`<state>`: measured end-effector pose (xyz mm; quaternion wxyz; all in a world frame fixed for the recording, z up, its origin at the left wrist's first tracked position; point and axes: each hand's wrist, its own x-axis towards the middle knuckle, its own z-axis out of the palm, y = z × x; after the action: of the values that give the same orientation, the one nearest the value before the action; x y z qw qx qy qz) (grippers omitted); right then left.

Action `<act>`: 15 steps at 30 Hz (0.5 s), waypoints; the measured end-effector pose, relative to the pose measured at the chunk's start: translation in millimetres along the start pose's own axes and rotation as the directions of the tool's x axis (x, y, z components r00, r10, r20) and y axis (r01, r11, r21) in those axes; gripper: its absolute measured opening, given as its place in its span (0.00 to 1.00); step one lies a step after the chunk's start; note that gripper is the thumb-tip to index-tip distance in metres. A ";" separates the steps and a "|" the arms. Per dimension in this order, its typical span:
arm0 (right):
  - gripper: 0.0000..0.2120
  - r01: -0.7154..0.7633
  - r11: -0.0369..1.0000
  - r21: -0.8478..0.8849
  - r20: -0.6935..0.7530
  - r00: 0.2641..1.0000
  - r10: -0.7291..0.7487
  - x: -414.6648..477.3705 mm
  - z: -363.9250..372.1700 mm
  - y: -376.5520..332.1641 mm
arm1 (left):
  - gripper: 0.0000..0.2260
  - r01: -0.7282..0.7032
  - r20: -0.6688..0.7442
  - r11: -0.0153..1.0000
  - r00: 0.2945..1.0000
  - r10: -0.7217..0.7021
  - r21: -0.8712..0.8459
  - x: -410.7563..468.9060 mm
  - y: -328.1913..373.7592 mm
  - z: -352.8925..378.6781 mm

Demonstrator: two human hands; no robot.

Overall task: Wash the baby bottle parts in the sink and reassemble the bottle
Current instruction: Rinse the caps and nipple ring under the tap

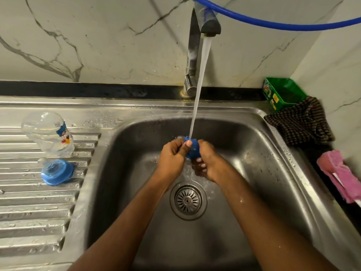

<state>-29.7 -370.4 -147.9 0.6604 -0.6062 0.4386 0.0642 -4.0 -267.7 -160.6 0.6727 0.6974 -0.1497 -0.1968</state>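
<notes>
Most of the blue part (193,148) is hidden: your left hand (172,157) and right hand (207,161) curl round it from either side, leaving only a notched blue edge and a bit of its side showing. Which piece of the bottle it is, and which way its long axis runs, cannot be told. Both hands grip it over the middle of the sink (254,133), above the drain strainer (188,200), and the water (198,90) from the tap (192,61) lands right on it. Your forearms are cut off by the bottom edge.

Counted: three bottle pieces in all (one in your hands, two set aside). On the drainboard (35,212) to the left, one clear bottle (49,133) stands mouth-down, its rounded base up and leaning to the upper left. Just beside it, nearer to you, lies one blue ring (57,173) with something clear on top, too blurred to name.

To the right of the sink there are one green box (281,92), one checked cloth (300,122) and one pink cloth (340,173), partly cut off. One blue hose (273,22) crosses overhead.
</notes>
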 end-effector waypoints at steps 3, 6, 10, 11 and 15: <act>0.25 0.190 0.959 -0.212 -0.056 0.977 -0.205 4.9 8.4 5.2 | 0.12 0.049 -0.093 0.999 0.994 -0.051 -0.023 0.7 -2.3 1.3; 0.21 0.408 0.853 -0.327 -0.251 0.832 -0.494 2.9 15.6 7.8 | 0.13 0.086 -0.024 0.979 0.995 -0.092 -0.186 0.7 2.0 -1.4; 0.21 0.028 0.998 0.048 0.074 0.997 -0.031 5.1 -3.9 2.4 | 0.12 -0.032 0.107 0.999 0.994 0.027 0.041 -3.0 5.8 -9.7; 0.20 0.084 0.996 -0.007 0.029 0.996 -0.084 6.7 -7.4 2.0 | 0.13 -0.013 0.132 0.997 0.991 0.004 0.069 -1.0 4.6 -11.6; 0.17 0.505 0.604 -0.617 -0.075 0.726 -0.683 10.9 -14.1 7.4 | 0.22 0.296 0.257 0.954 0.926 -0.278 -0.035 7.9 4.5 -21.5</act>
<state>-34.7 -385.5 -158.9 0.3606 -0.8845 0.2655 -0.1310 13.4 -252.8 -156.3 0.6377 0.6563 -0.1219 -0.3844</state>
